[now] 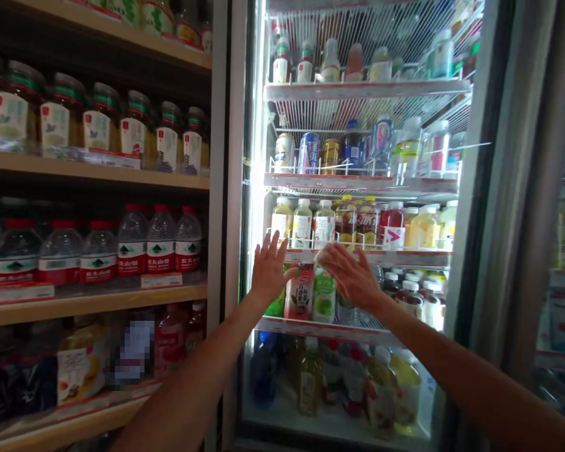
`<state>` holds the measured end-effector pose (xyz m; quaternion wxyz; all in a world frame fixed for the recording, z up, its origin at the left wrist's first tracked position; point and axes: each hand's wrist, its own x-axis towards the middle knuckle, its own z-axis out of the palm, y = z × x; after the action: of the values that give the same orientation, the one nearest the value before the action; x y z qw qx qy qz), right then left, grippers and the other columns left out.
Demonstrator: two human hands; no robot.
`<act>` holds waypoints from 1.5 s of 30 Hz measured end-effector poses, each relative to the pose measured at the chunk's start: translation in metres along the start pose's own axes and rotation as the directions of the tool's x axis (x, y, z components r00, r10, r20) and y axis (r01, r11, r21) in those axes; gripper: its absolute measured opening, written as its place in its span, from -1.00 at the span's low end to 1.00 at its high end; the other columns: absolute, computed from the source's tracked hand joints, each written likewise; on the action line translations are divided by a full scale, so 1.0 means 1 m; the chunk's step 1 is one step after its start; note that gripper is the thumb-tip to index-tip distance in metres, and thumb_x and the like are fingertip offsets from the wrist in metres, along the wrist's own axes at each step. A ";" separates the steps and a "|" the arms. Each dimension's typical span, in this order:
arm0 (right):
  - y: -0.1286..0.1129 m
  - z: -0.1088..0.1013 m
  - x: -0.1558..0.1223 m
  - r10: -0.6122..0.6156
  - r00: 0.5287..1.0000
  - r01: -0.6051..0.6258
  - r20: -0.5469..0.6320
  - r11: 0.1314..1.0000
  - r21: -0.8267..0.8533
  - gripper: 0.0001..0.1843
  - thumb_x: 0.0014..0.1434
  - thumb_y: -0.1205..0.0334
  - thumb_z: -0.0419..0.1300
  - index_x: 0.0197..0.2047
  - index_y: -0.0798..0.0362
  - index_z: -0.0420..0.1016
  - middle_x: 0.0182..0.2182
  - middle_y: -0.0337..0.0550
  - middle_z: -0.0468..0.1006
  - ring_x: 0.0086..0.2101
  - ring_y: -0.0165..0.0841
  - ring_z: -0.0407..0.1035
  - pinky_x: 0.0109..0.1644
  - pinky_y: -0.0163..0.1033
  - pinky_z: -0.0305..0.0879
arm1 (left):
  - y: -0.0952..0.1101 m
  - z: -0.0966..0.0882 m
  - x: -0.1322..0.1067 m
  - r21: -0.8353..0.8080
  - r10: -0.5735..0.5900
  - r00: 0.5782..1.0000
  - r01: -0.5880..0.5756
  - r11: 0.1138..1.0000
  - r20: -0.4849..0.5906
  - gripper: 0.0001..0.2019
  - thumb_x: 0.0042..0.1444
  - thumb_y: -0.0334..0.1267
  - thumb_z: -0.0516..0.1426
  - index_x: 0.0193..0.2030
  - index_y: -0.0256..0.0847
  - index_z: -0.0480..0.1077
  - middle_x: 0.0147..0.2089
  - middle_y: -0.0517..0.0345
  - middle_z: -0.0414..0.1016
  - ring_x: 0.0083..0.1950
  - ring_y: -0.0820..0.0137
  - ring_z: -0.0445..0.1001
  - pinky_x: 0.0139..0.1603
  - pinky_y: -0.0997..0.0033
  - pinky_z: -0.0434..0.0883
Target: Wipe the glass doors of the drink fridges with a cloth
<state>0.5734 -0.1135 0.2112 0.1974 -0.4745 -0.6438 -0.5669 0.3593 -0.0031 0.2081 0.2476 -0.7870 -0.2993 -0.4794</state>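
Drinks cooler, lit, shelves stocked with bottles and cans. Wooden shelving on left, carries red-capped water bottles. Right hand raised at cooler front, fingers close together over whitish cloth; can't tell if clamped on it or only pressing. Left hand near it, fingers spread apart, nothing held. Cloth at right fingertips, in front of third visible shelf edge.
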 end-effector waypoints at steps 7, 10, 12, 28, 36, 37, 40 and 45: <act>0.034 -0.016 -0.030 0.161 0.987 -0.161 -0.005 0.985 -0.057 -0.43 0.17 0.30 0.01 0.26 -0.08 0.11 0.31 -0.11 0.00 0.29 -0.22 -0.15 0.31 0.08 -0.23 | 0.026 0.011 0.009 -0.015 0.002 0.999 -0.003 1.000 -0.045 -0.37 0.09 -0.02 0.11 0.28 -0.18 0.10 0.38 -0.10 -0.06 0.40 0.07 -0.16 0.29 -0.07 0.03; 0.069 -0.026 -0.070 0.275 0.961 -0.274 -0.007 0.954 -0.126 -0.42 0.19 0.29 -0.03 0.28 -0.11 0.07 0.31 -0.09 0.01 0.26 -0.21 -0.06 0.28 0.12 -0.15 | 0.025 0.015 0.009 -0.032 0.012 0.996 -0.015 0.999 -0.084 -0.36 0.09 -0.02 0.11 0.28 -0.16 0.09 0.38 -0.09 -0.04 0.40 0.07 -0.15 0.29 -0.07 0.02; 0.099 -0.032 -0.089 0.541 0.823 -0.566 -0.175 0.808 -0.165 -0.44 0.20 0.26 -0.05 0.28 -0.01 0.10 0.31 0.07 -0.03 0.24 -0.08 -0.02 0.21 0.21 -0.05 | 0.023 0.019 0.008 -0.042 0.024 0.994 -0.029 0.999 -0.110 -0.36 0.09 0.00 0.09 0.29 -0.15 0.09 0.38 -0.08 -0.03 0.40 0.07 -0.15 0.30 -0.07 0.01; 0.123 -0.036 -0.058 0.689 0.617 -0.764 -0.380 0.640 -0.082 -0.50 0.20 0.24 -0.08 0.19 0.10 0.27 0.23 0.19 0.13 0.18 -0.03 0.10 0.09 0.17 0.14 | 0.030 0.021 0.010 -0.024 -0.024 0.993 0.022 0.999 -0.117 -0.42 0.14 -0.03 0.05 0.28 -0.15 0.11 0.37 -0.12 -0.03 0.40 0.02 -0.13 0.27 -0.16 0.02; 0.076 -0.026 -0.030 0.302 0.948 -0.312 -0.104 0.944 -0.107 -0.50 0.21 0.28 -0.07 0.22 -0.03 0.21 0.28 -0.04 0.08 0.26 -0.21 -0.07 0.26 0.05 -0.08 | 0.027 0.008 0.016 0.008 -0.029 0.996 0.030 1.000 -0.089 -0.43 0.11 -0.05 0.09 0.25 -0.17 0.17 0.35 -0.13 0.05 0.37 0.02 -0.03 0.26 -0.12 0.08; 0.084 -0.030 -0.033 0.340 0.934 -0.352 -0.110 0.929 -0.113 -0.51 0.21 0.28 -0.08 0.21 -0.03 0.22 0.27 -0.03 0.08 0.26 -0.20 -0.05 0.26 0.07 -0.09 | 0.024 0.005 0.020 0.013 -0.048 0.995 0.050 0.999 -0.084 -0.43 0.11 -0.05 0.08 0.25 -0.19 0.17 0.35 -0.15 0.05 0.37 0.02 -0.03 0.27 -0.10 0.07; 0.121 -0.042 -0.041 0.671 0.687 -0.714 -0.279 0.695 -0.086 -0.51 0.22 0.24 -0.14 0.18 0.13 0.27 0.26 0.20 0.05 0.20 -0.01 0.04 0.13 0.21 0.03 | 0.017 -0.002 0.034 0.022 -0.148 0.987 0.150 0.988 -0.066 -0.38 0.13 -0.01 0.06 0.27 -0.27 0.12 0.37 -0.20 -0.03 0.38 0.00 -0.09 0.26 -0.10 0.09; 0.108 -0.039 -0.021 0.688 0.673 -0.726 -0.270 0.684 -0.067 -0.51 0.22 0.21 -0.12 0.19 0.09 0.28 0.27 0.11 0.06 0.22 -0.07 0.01 0.14 0.09 0.09 | 0.017 -0.009 0.042 0.025 -0.207 0.977 0.209 0.978 -0.043 -0.36 0.16 -0.03 0.03 0.31 -0.27 0.03 0.40 -0.19 -0.14 0.40 0.01 -0.18 0.26 -0.13 0.06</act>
<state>0.6626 -0.1672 0.2637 0.4318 -0.6354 -0.3318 -0.5474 0.3813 -0.0110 0.2484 0.2136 -0.7379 -0.3820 -0.5138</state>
